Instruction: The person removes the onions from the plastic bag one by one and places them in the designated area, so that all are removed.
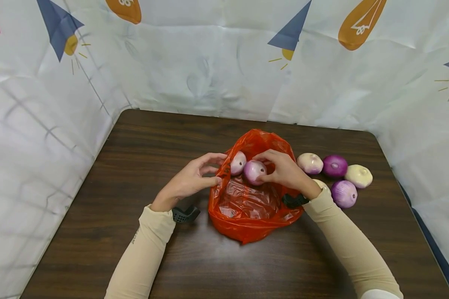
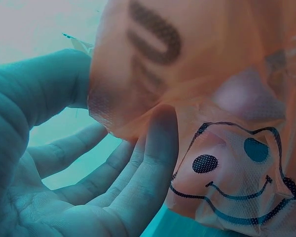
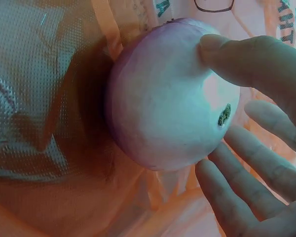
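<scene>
A red plastic bag (image 1: pixel 224 222) stands on the table with its mouth spread wide. My left hand (image 1: pixel 188 178) holds the bag's left rim; in the left wrist view, thumb and fingers (image 2: pixel 160 143) lie against the plastic, which carries a printed smiley. Inside the bag, my right hand (image 1: pixel 284 170) grips a pale purple onion (image 1: pixel 254 172) between thumb and fingers. The right wrist view shows that onion (image 3: pixel 163 98) close up, its dark root end facing the fingers. Another onion (image 1: pixel 238 162) sits in the bag beside it, near the left rim.
Right of the bag lie several onions: a whitish one (image 1: pixel 310 163), a deep purple one (image 1: pixel 335 166), a cream one (image 1: pixel 358 176) and a purple one (image 1: pixel 344 194). Another (image 1: pixel 321 185) is partly covered by the right forearm. White printed sheeting (image 1: pixel 209 62) hangs around the dark wooden table (image 1: pixel 134 145).
</scene>
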Motion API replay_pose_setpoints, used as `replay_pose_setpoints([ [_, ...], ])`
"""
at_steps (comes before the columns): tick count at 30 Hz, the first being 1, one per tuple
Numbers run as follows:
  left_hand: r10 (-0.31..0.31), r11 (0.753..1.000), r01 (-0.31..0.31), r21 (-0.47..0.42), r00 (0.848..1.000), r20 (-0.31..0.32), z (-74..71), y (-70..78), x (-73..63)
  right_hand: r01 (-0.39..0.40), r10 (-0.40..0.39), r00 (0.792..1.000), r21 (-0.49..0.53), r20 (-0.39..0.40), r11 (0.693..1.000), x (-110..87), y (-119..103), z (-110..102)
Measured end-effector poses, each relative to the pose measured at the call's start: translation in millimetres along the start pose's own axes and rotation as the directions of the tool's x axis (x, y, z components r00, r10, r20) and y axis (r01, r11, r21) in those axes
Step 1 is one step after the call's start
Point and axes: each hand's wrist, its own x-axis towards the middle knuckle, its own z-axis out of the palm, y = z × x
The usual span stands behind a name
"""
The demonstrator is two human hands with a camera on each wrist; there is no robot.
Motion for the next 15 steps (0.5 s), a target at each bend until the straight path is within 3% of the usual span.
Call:
replay_pose_setpoints([
  [15, 0.001, 1.0, -0.001, -0.002, 1.0, -0.002, 1.0, -1.2, 0.3, -0.004, 0.004, 0.999, -0.017, 0.041, 1.0, -1.9, 0.3, 6.9],
])
